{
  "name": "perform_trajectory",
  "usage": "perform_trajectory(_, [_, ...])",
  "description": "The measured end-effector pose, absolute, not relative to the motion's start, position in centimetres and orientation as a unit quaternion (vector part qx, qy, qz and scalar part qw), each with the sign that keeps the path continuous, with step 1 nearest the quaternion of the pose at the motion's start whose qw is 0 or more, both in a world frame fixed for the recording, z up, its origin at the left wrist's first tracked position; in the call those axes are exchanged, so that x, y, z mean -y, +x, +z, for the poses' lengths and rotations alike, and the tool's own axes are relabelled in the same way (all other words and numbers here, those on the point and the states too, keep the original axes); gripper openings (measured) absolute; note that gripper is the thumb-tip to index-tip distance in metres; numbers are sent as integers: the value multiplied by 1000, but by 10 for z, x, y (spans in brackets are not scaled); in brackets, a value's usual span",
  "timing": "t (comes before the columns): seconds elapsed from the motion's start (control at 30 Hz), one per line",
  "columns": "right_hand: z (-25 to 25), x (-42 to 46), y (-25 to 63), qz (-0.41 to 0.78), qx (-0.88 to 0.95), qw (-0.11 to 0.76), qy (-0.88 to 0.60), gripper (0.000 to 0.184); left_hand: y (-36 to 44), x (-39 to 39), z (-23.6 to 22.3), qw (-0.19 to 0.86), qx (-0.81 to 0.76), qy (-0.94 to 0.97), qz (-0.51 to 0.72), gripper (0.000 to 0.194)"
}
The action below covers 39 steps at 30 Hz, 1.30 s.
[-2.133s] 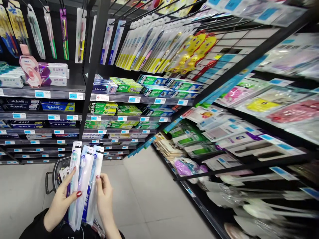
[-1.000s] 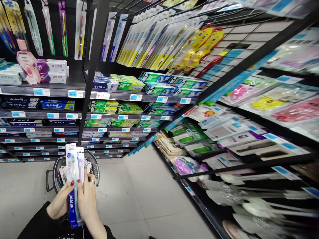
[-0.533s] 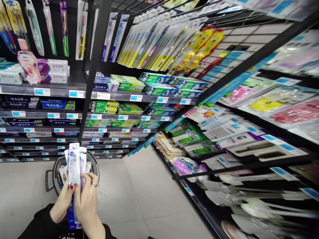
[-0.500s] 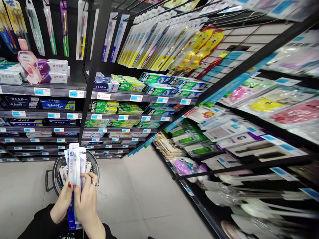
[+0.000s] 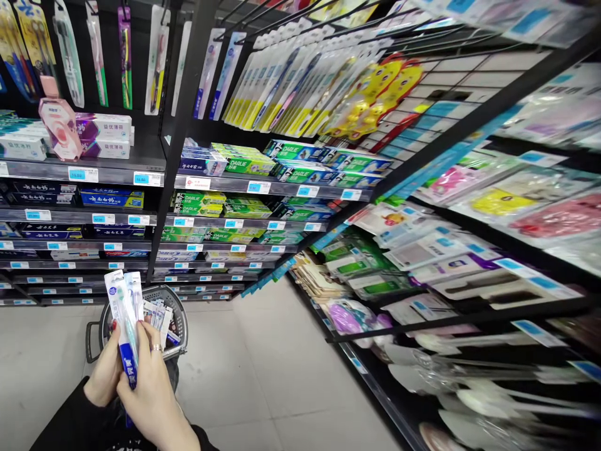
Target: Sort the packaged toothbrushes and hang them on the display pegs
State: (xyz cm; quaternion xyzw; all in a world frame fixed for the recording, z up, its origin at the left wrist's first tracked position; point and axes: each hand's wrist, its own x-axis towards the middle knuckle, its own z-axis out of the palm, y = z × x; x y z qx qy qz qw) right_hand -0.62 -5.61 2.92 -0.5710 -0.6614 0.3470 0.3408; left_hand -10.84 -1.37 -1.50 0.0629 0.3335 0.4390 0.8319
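Packaged toothbrushes (image 5: 123, 316) in white and blue packs are held between my two hands, tilted slightly left, their tops fanned apart. My left hand (image 5: 104, 371) grips their left edge, thumb on the front. Along the right side, my right hand (image 5: 149, 376), with a ring on one finger, is closed around the packs; its fingers partly hide their lower half. Behind and below the hands stands a grey basket (image 5: 184, 316) with holes in its wall. Inside it lie more packs (image 5: 162, 316), mostly white.
Ahead, shelves hold toothpaste boxes (image 5: 246, 160) and a pink bottle (image 5: 60, 122). Hanging toothbrushes (image 5: 282, 88) fill the hooks above. On the right, a slanting rack (image 5: 404, 326) carries bagged goods and utensils. Pale floor tiles (image 5: 244, 369) lie between.
The packs have tilted to the left and their tops have spread apart. Both hands have shifted slightly left, and more of the basket's contents shows.
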Motion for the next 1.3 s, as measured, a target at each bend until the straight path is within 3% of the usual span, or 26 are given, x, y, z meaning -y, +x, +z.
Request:
perform_trajectory(0.1, [25,57,-8,341,659,363,-564,77,-107,14,-10,793,-397,110,448,64])
perform_trajectory(0.23, [18,55,-7,287,657,412,-563,69,-104,15,-4,704,-527,161,447,44])
perform_trajectory(0.4, [12,51,-2,255,638,460,-562,52,-102,16,-4,706,-473,224,478,43])
perform_trajectory(0.57, [6,44,7,369,518,521,-569,26,-106,15,2,690,-479,225,494,59])
perform_trajectory(0.7, [0,36,16,536,333,575,-520,26,-105,15,17,721,-446,199,492,74])
perform_trajectory(0.77, [-3,33,20,564,291,588,-502,30,-105,16,21,730,-433,184,495,76])
perform_trajectory(0.97, [-6,33,35,460,337,589,-573,26,-114,15,12,784,-386,123,470,34])
perform_trajectory(1.1, [-5,38,35,422,389,547,-609,21,-114,18,7,836,-293,93,455,31])
perform_trajectory(1.3, [-17,44,12,416,451,485,-623,15,-100,21,-2,748,-476,75,456,17])
